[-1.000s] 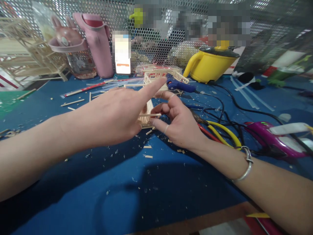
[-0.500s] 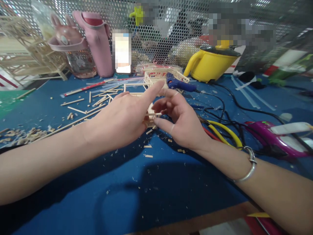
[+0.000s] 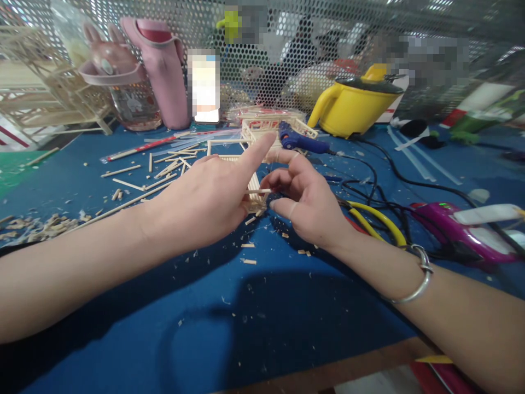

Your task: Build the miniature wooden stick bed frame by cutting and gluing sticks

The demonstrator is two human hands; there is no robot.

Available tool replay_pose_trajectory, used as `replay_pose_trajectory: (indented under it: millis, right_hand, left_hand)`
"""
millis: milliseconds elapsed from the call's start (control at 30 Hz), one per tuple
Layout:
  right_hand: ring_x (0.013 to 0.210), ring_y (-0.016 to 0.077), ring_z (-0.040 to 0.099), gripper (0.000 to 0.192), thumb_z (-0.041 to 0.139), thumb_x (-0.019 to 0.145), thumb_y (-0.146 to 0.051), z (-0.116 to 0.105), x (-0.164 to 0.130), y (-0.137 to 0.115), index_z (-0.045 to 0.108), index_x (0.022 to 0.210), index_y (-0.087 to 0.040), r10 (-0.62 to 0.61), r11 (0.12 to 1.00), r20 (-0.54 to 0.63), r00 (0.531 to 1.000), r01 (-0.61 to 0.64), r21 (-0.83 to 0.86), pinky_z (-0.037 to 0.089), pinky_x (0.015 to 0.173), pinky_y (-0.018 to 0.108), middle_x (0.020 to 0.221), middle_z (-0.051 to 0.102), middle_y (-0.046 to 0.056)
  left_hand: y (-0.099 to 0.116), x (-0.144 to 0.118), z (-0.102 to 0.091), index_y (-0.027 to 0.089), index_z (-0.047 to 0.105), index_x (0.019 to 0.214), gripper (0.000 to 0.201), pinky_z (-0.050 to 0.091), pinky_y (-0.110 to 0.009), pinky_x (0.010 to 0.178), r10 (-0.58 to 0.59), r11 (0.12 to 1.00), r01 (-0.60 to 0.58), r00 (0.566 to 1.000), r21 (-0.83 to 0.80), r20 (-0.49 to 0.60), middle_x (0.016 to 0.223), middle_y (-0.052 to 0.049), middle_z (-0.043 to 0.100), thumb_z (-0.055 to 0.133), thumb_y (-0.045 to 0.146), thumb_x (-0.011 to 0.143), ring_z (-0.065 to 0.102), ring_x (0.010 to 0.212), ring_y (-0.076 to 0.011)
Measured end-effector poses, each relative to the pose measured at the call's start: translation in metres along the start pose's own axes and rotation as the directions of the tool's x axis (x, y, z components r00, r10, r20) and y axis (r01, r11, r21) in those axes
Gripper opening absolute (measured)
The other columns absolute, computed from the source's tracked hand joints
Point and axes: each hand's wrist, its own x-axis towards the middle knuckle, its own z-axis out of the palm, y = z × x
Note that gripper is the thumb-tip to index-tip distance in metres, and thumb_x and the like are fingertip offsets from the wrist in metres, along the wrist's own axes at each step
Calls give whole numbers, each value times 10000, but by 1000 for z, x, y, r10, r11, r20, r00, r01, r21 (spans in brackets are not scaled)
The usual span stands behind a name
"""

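My left hand (image 3: 205, 197) reaches in over a small frame of thin wooden sticks (image 3: 253, 183) and covers much of it. One of its fingers points forward. A short wooden stick (image 3: 259, 191) sticks out to the right from under this hand, which appears closed on it, though the gripping fingertips are mostly hidden. Just right of the frame is my right hand (image 3: 307, 200), fingers curled, with a gap between thumb and fingers and nothing seen in it. The tip of the stick lies near its fingers.
Loose sticks (image 3: 172, 167) and wood scraps (image 3: 53, 225) lie to the left. Behind are a blue glue gun (image 3: 305, 143), a pink bottle (image 3: 162, 76), a lit phone (image 3: 206, 87) and a yellow pot (image 3: 356, 109). Black cables (image 3: 375, 191) and a purple device (image 3: 459, 227) are at right.
My right hand has drawn slightly right, and its thumb and fingers have come away from the stick's end. My left hand has hardly moved.
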Motion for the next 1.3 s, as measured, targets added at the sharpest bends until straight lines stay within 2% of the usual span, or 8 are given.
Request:
replay_pose_trajectory:
  millis: [433, 600, 800, 967, 1133, 1300]
  right_hand:
    - [816, 149, 575, 512, 615, 689, -76, 4, -1, 0, 427, 1141, -224, -5, 1000, 46, 999, 4, 14, 446, 823, 365, 813, 580, -32]
    - [818, 148, 584, 516, 618, 707, -94, 2, 0, 2, 425, 1169, -223, 41, 998, 69, 997, -45, 52, 468, 801, 360, 818, 601, -31]
    - [806, 145, 600, 529, 655, 722, -134, 4, 2, 2, 425, 1187, -239, 91, 993, 76, 993, -96, 70, 493, 815, 362, 819, 602, -34]
    - [797, 140, 603, 512, 653, 737, -140, 5, 1, 3, 430, 1188, -235, 77, 996, 75, 994, -80, 42, 495, 812, 356, 810, 607, -37]
    - [808, 142, 599, 489, 645, 740, -145, 4, 1, 3, 435, 1175, -226, 68, 997, 76, 995, -70, 19, 486, 796, 349, 838, 622, -25]
    - [810, 142, 590, 480, 637, 754, -158, 4, 0, 5, 431, 1182, -232, 59, 998, 79, 995, -59, 4, 474, 791, 348, 829, 611, -29]
  left_hand:
    - [1, -1, 0, 250, 32, 1479, 827, 501, -332, 776, -5, 1000, 5, 1000, 8, -3, 924, -28, 690, 522, 291, 813, 675, 875, -230]
    - [2, -1, -2, 246, 9, 1481, 821, 491, -330, 809, -7, 1000, 7, 1000, 6, 7, 950, -29, 690, 504, 298, 828, 669, 904, -228]
    - [2, -1, -2, 243, 27, 1484, 839, 489, -357, 830, -5, 1000, 5, 1000, 3, 1, 933, -36, 693, 521, 280, 807, 647, 959, -248]
    - [1, 0, -2, 249, 10, 1484, 854, 471, -385, 873, -4, 1000, 4, 1000, 6, 20, 951, -31, 688, 516, 272, 796, 627, 1007, -261]
    - [-6, -3, -14, 312, -27, 1477, 897, 500, -360, 769, 67, 998, -68, 996, 19, 51, 996, -23, 692, 517, 267, 765, 648, 914, -262]
    - [-4, -6, -28, 311, -31, 1474, 835, 484, -319, 797, 61, 998, -62, 994, 13, 87, 1087, -10, 657, 482, 298, 816, 641, 949, -224]
